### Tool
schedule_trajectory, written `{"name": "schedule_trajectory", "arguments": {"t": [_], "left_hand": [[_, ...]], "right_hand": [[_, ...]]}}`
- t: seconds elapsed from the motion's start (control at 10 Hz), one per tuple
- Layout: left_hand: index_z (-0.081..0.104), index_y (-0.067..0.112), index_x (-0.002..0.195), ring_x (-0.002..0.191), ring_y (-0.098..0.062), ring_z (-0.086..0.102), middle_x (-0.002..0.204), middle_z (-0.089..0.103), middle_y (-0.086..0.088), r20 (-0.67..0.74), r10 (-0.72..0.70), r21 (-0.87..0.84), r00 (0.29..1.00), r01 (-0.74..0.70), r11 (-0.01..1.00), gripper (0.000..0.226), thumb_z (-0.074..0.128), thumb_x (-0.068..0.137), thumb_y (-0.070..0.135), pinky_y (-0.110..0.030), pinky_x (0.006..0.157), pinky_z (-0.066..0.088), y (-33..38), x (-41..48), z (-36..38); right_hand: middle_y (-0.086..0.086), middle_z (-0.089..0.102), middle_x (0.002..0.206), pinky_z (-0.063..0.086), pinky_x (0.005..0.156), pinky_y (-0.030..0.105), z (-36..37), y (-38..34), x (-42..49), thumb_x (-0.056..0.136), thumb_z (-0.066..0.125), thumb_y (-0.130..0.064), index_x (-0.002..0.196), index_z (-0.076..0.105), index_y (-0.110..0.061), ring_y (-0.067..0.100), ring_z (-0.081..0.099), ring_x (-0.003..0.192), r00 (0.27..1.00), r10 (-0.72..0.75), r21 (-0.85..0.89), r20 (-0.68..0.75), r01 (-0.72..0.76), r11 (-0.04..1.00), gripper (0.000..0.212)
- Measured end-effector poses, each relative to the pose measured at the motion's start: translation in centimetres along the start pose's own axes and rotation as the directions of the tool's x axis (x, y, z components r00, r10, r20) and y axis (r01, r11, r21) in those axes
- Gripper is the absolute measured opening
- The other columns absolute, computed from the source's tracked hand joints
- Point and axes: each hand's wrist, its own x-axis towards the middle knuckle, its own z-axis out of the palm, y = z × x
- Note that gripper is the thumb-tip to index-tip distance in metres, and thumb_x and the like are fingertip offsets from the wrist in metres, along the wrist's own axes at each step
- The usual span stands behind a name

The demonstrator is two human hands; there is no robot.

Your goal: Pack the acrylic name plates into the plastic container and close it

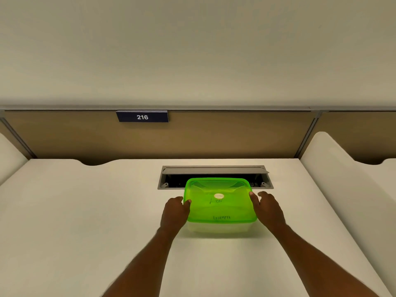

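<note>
Counting from my end outward, I see two bare forearms reaching up from the bottom of the view, and two hands set on one plastic container. My left hand is pressed against the container's left side with the thumb hooked over the edge of the green lid; my right hand lies against the right side, fingers spread, thumb on the lid's rim. Both hands grip it from opposite sides, well apart from each other. One lid sits on the tub, with handwriting and one small round sticker on top. The container rests on one pale desk, its far edge overlapping one open cable tray. Beyond stands a tan partition bearing one dark plate marked 216, and a plain wall above.
</note>
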Motion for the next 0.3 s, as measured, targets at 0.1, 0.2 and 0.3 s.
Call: {"name": "schedule_trajectory", "arguments": {"t": [0.1,0.2,0.3], "left_hand": [[0.059,0.003,0.124,0.115,-0.031,0.056,0.120,0.063,-0.019,0.043,-0.008,0.056,0.999,0.005,0.998,0.044,0.049,0.096,0.035,-0.033,0.093,0.041,-0.4,-1.5,-0.8],[0.051,0.008,0.134,0.122,-0.028,0.051,0.127,0.058,-0.016,0.053,-0.040,0.071,0.998,0.036,0.997,0.046,0.048,0.096,0.035,-0.033,0.100,0.038,-1.2,-2.5,-1.6],[0.044,0.010,0.138,0.123,-0.029,0.048,0.130,0.052,-0.014,0.003,-0.019,0.129,1.000,0.019,0.991,0.050,0.046,0.096,0.037,-0.037,0.101,0.039,-1.1,-3.4,-2.9]], "right_hand": [[0.020,0.061,0.117,0.048,0.089,0.044,-0.5,-0.3,-1.8,0.096,0.038,-0.051,0.120,0.056,-0.005,0.037,0.056,0.111,0.998,-0.030,-0.066,0.050,0.033,0.997,0.055],[0.018,0.060,0.113,0.049,0.085,0.044,-0.8,-0.9,-3.2,0.096,0.035,-0.052,0.114,0.055,-0.006,0.037,0.056,0.107,0.994,-0.054,-0.141,0.096,0.067,0.988,0.053],[0.016,0.058,0.113,0.047,0.083,0.042,-1.5,-1.9,-4.2,0.095,0.034,-0.054,0.114,0.054,-0.008,0.036,0.056,0.106,0.995,-0.069,-0.254,0.069,0.084,0.964,0.054]]}}
